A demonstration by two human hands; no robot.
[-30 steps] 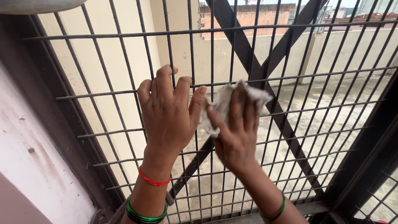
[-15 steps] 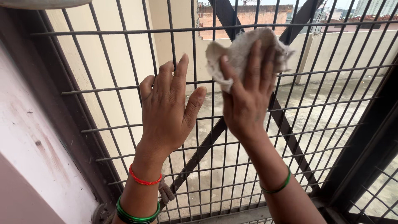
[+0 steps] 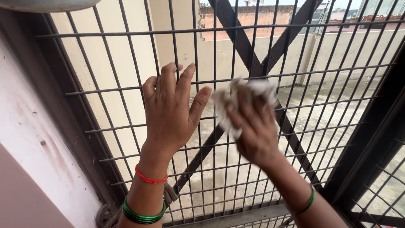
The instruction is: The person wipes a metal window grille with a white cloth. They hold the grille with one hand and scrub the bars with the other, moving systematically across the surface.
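Note:
A dark metal window grille (image 3: 105, 88) of thin crossed bars fills the view. My left hand (image 3: 171, 112) rests flat against the bars with its fingers spread, holding nothing. Just to its right, my right hand (image 3: 255, 126) presses a crumpled whitish cloth (image 3: 249, 90) against the grille at mid height; the hand and cloth are blurred. The cloth sticks out above and to the left of my fingers.
Two dark diagonal braces (image 3: 236, 33) cross behind the bars. A dark frame (image 3: 63, 114) and a pinkish wall (image 3: 29, 156) stand on the left, another dark frame post (image 3: 375, 131) on the right. Beyond lies a concrete terrace (image 3: 337, 101) with a low wall.
My right hand went up with the cloth to the top bars, then came back down to mid height. My left hand stayed on the grille, its fingers straightening slightly.

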